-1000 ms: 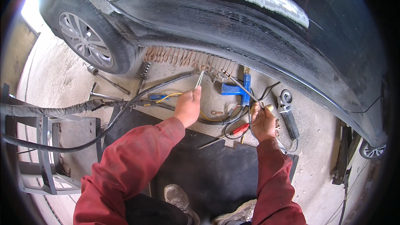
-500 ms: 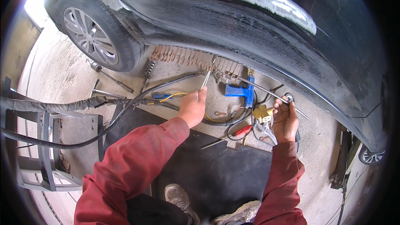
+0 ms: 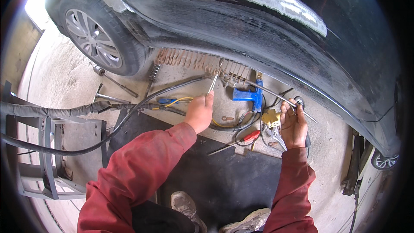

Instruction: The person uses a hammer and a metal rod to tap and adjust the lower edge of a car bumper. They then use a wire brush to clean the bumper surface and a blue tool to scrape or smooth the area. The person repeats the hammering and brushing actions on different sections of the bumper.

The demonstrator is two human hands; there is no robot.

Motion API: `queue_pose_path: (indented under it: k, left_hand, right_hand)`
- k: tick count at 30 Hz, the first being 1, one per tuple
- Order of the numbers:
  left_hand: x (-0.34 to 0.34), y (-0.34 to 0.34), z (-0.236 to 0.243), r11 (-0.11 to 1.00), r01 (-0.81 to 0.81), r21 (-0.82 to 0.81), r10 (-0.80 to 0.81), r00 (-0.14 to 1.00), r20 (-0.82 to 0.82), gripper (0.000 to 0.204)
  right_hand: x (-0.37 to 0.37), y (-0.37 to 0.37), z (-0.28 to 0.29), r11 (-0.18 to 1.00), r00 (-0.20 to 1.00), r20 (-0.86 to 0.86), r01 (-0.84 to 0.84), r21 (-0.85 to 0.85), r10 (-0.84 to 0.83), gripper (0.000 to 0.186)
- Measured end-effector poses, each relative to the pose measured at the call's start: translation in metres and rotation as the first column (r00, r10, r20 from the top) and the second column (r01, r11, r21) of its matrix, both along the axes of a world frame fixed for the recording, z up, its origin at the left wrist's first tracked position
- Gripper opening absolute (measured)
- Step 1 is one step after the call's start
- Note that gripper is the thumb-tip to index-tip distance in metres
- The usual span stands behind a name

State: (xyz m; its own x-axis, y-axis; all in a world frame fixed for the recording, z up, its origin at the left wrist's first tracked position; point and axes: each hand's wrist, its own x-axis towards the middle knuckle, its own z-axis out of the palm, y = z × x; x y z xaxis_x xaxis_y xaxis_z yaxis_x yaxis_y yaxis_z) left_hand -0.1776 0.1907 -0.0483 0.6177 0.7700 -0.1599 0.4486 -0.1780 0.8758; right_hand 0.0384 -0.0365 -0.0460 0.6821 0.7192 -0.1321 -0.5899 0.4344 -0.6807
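My left hand [image 3: 200,111] is closed around the slim silver handles of a plier-like tool [image 3: 213,83], whose tip meets the row of metal pull tabs [image 3: 183,58] along the car's lower sill. The exact tool kind is hard to make out. My right hand [image 3: 295,125] grips a long thin metal rod [image 3: 273,92] between thumb and fingers. From there the rod slants up and left to the right part of the tab row. Its far end is lost among the tabs.
The dark car panel [image 3: 241,30] has a bare sanded strip. On the floor lie a blue gun-shaped tool [image 3: 249,95], a yellow tool [image 3: 271,117], a red-handled tool [image 3: 251,136], a slide hammer [image 3: 114,80] and thick black cables [image 3: 86,149]. A metal frame [image 3: 49,159] stands left; a black mat [image 3: 215,172] lies underfoot.
The rod and the fingers of my right hand have shifted very slightly left. My left hand and its tool stay almost in place.
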Motion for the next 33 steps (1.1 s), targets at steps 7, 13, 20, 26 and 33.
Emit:
queue_pose_path:
  k: [7, 13, 20, 26, 33]
  left_hand:
    - [0.002, -0.003, 0.0, 1.0, -0.018, 0.013, 0.018, 1.0, 0.016, 0.054]
    - [0.001, -0.003, 0.003, 0.998, -0.032, 0.046, 0.032, 0.999, 0.004, 0.053]
    - [-0.001, -0.006, 0.009, 0.999, -0.013, 0.051, 0.012, 1.0, 0.014, 0.051]
    - [0.0, -0.006, 0.006, 0.999, -0.021, 0.026, 0.02, 1.0, 0.012, 0.05]
    - [0.001, -0.007, 0.003, 0.988, -0.048, 0.146, 0.047, 0.999, 0.008, 0.049]
  right_hand:
    - [0.0, 0.018, 0.002, 0.993, 0.992, -0.075, -0.093, 0.07, 0.098, 0.038]
    - [-0.001, 0.022, 0.006, 0.996, 0.995, -0.059, -0.075, 0.049, 0.078, 0.037]
    - [-0.001, 0.021, 0.013, 0.998, 0.998, -0.018, -0.053, -0.013, 0.053, 0.037]
    - [-0.002, 0.021, 0.018, 0.998, 0.997, -0.021, -0.069, -0.012, 0.068, 0.038]
    - [-0.008, 0.024, 0.024, 0.998, 0.998, -0.014, -0.061, -0.034, 0.061, 0.038]
